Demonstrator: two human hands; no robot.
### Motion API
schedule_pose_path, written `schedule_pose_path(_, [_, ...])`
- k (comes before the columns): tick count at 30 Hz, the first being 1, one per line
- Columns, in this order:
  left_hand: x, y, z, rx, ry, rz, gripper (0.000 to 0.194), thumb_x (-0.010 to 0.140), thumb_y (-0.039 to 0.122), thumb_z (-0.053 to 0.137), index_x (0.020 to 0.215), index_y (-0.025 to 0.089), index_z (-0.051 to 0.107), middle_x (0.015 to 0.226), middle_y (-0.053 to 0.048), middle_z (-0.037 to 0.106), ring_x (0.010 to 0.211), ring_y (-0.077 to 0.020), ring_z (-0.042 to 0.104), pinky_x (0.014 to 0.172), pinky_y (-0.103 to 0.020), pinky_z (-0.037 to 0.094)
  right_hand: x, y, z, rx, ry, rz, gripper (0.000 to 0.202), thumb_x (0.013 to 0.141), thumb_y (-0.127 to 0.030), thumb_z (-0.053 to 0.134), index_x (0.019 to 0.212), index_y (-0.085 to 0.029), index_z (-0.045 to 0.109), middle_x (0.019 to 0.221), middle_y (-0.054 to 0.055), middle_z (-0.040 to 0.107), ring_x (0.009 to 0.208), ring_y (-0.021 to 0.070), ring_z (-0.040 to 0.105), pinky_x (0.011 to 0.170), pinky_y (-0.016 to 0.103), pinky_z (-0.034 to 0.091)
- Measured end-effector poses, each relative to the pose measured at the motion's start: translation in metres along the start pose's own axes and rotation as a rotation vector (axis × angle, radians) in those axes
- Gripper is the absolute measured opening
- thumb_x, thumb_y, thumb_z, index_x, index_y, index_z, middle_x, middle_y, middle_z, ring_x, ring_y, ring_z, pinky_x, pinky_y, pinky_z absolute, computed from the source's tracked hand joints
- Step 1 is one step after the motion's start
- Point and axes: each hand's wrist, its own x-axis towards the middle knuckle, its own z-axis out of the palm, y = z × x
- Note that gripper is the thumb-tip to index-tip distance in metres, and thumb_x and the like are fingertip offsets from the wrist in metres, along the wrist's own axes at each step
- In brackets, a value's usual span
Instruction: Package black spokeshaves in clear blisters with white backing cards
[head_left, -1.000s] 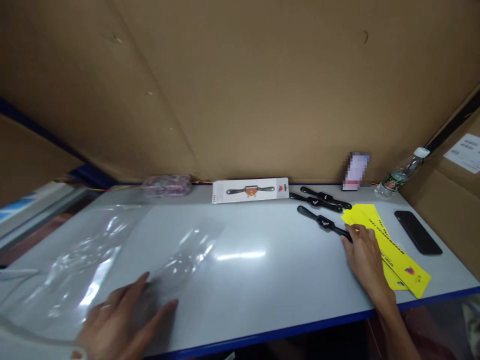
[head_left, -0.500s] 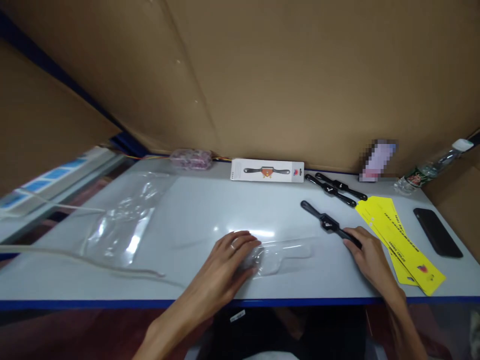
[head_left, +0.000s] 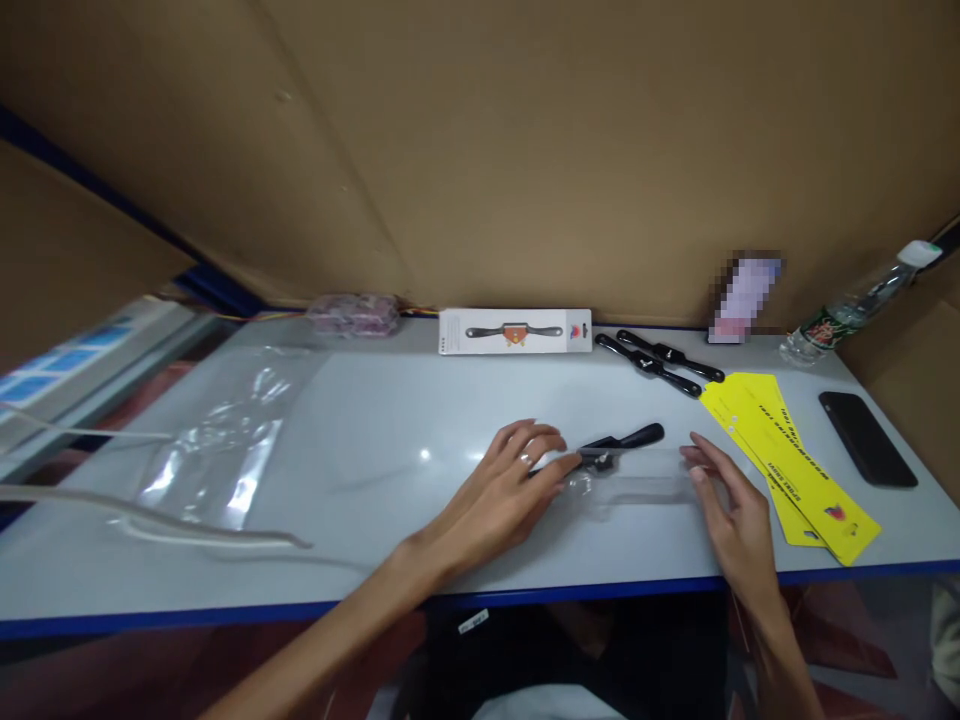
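A black spokeshave (head_left: 641, 436) lies at a slant above the table, its left handle under the fingers of my left hand (head_left: 517, 480), which is closed on it. Just below it is a clear plastic blister shell (head_left: 645, 490), partly behind the tool and my left fingertips. My right hand (head_left: 731, 510) has its thumb and fingers closed at the shell's right end. Two more black spokeshaves (head_left: 649, 365) rest side by side farther back. Right of my right hand lie several overlapping yellow cards (head_left: 795, 460) with black print.
A printed spokeshave package (head_left: 514, 331) leans at the back wall beside a pinkish bundle (head_left: 352, 315). Clear plastic bags (head_left: 217, 450) and a pale cord (head_left: 210, 535) occupy the left. A black phone (head_left: 866, 440) and a bottle (head_left: 847, 310) are at right.
The spokeshave has moved left from my right hand to my left hand, above the blister shell. My right hand has let go of it and taken the shell's right end.
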Motion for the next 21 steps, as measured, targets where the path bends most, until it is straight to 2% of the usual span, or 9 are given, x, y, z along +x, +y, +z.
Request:
schedule_pose_path(3, [0.025,0.002,0.009,-0.049,-0.093,-0.069,0.034,0.102,0.014,0.049,0.133,0.023,0.057,0.122,-0.010,0.064,0.118,-0.0288,0.058,0.101,-0.050,0.051,0.017,0.001,0.003,-0.127,0.065,-0.116,0.045,0.100,-0.044,0.058,0.138,-0.020,0.065,0.126,0.013,0.073,0.113,0.0261,0.069,0.103,0.045,0.052])
schedule_pose_path(5, [0.030,0.003,0.015,-0.040,-0.155,-0.136,0.034,0.103,0.015,0.047,0.135,0.022,0.056,0.121,-0.011,0.062,0.113,-0.0295,0.058,0.095,-0.049,0.053,0.033,0.004,0.007,-0.245,0.049,-0.197,0.047,0.101,-0.041,0.055,0.141,-0.017,0.062,0.134,0.017,0.070,0.123,0.0294,0.064,0.110,0.050,0.047])
schedule_pose_path(7, [0.029,0.002,0.022,-0.011,-0.185,-0.183,0.036,0.104,0.017,0.046,0.139,0.021,0.055,0.122,-0.012,0.060,0.114,-0.0307,0.057,0.095,-0.049,0.052,0.047,0.007,0.011,-0.369,-0.044,-0.262,0.048,0.102,-0.039,0.052,0.142,-0.015,0.062,0.144,0.019,0.063,0.135,0.0329,0.056,0.116,0.055,0.042])
schedule_pose_path(9, [0.025,0.001,0.028,0.018,-0.175,-0.197,0.037,0.105,0.018,0.044,0.141,0.020,0.054,0.126,-0.014,0.059,0.121,-0.0320,0.054,0.099,-0.050,0.051,0.053,0.010,0.014,-0.472,-0.188,-0.326,0.045,0.103,-0.038,0.052,0.139,-0.015,0.065,0.151,0.018,0.059,0.142,0.0347,0.050,0.119,0.056,0.039])
schedule_pose_path(13, [0.023,-0.003,0.035,0.091,-0.173,-0.199,0.034,0.106,0.024,0.044,0.138,0.020,0.056,0.133,-0.014,0.056,0.124,-0.0341,0.050,0.098,-0.051,0.049,0.047,0.017,0.012,-0.588,-0.393,-0.398,0.046,0.102,-0.039,0.059,0.142,-0.017,0.064,0.157,0.015,0.055,0.147,0.0351,0.045,0.121,0.056,0.038])
schedule_pose_path(17, [0.025,-0.011,0.021,0.060,-0.283,-0.181,0.036,0.105,0.027,0.049,0.140,0.021,0.054,0.134,-0.014,0.056,0.120,-0.0321,0.050,0.097,-0.048,0.049,0.040,0.016,0.001,-0.611,-0.477,-0.381,0.053,0.098,-0.030,0.063,0.149,-0.017,0.056,0.154,0.016,0.056,0.145,0.0330,0.047,0.119,0.053,0.042])
schedule_pose_path(21, [0.035,-0.024,-0.007,0.011,-0.489,-0.201,0.047,0.093,0.021,0.065,0.139,0.022,0.054,0.133,-0.012,0.057,0.118,-0.0309,0.054,0.098,-0.047,0.047,0.050,-0.009,-0.007,-0.693,-0.597,-0.310,0.053,0.094,-0.022,0.065,0.146,-0.018,0.057,0.145,0.016,0.060,0.134,0.0348,0.053,0.111,0.054,0.046])
